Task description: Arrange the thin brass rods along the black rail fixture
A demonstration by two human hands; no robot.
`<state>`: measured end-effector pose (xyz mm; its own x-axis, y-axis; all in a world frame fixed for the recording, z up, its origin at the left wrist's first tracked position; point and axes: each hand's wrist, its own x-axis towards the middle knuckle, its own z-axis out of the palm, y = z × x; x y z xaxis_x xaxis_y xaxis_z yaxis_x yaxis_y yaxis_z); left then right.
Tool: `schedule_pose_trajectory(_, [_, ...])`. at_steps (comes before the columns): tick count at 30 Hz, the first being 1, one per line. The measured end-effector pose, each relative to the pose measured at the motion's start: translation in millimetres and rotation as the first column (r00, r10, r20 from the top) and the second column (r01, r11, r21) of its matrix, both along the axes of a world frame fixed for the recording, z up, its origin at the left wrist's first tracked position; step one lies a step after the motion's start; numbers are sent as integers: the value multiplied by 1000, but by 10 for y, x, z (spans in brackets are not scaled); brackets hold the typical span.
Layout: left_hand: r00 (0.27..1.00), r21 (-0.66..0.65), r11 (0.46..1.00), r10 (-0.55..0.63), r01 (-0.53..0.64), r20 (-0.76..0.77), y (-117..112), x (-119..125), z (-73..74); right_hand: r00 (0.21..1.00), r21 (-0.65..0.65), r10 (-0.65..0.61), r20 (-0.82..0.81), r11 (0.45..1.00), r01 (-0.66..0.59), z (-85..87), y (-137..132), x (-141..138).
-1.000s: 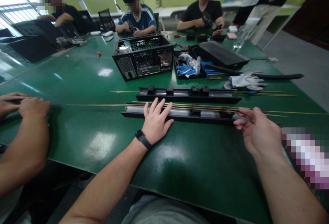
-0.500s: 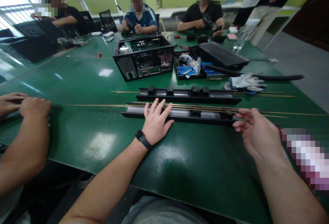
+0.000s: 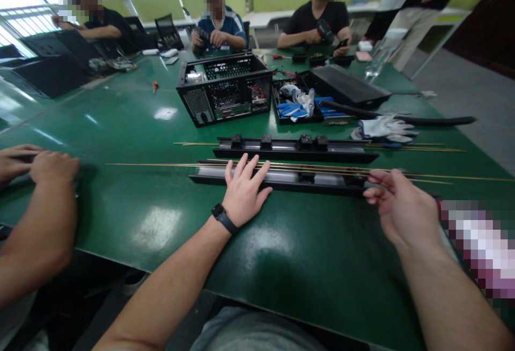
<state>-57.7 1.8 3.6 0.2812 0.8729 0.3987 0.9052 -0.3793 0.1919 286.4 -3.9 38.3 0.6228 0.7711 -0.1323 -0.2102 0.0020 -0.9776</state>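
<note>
My left hand (image 3: 246,191) lies with fingers spread over the near black rail (image 3: 277,186), across the thin brass rods (image 3: 281,167) along its top. A dark watch is on that wrist. At the rail's right end my right hand (image 3: 402,206) is closed, thumb and fingers pinched around the rods; how many it grips I cannot tell. Black blocks (image 3: 306,175) sit in the rail's channel, partly behind the rods. Just beyond lies a second black rail (image 3: 295,154) with several blocks on it and more thin rods past both ends.
An open computer case (image 3: 225,93) stands behind the rails. Right of it are a black tray (image 3: 298,120) of gloves, more gloves (image 3: 386,128) and a curved black strip (image 3: 434,121). Another person's hands (image 3: 54,168) rest at the left; several people are across the table.
My two hands and the rails are almost unchanged. Across the table, the hands of the person in the blue shirt have shifted slightly.
</note>
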Motion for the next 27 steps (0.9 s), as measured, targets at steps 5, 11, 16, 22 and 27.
schedule_pose_trajectory(5, [1000, -6, 1000, -3, 3, 3, -2, -3, 12, 1000, -21, -22, -9, 1000, 21, 24, 14, 17])
schedule_pose_trajectory(11, [1000, -3, 1000, 2, -2, 2, -12, 3, 22, 998, -47, -65, -16, 997, 65, 66, 22, 4])
schedule_pose_trajectory(16, [1000, -13, 1000, -1, 1, -2, -10, -1, 30, 996, -33, -88, -7, 996, 88, 65, 21, 11])
schedule_pose_trajectory(22, [1000, -10, 1000, -4, 4, 13, -9, -3, 24, 999, -8, -8, 49, 1000, 8, -21, -5, 51])
schedule_pose_trajectory(27, [1000, -36, 999, 3, -3, 3, -8, 4, 38, 993, 36, 72, 91, 997, -75, -91, -35, 40])
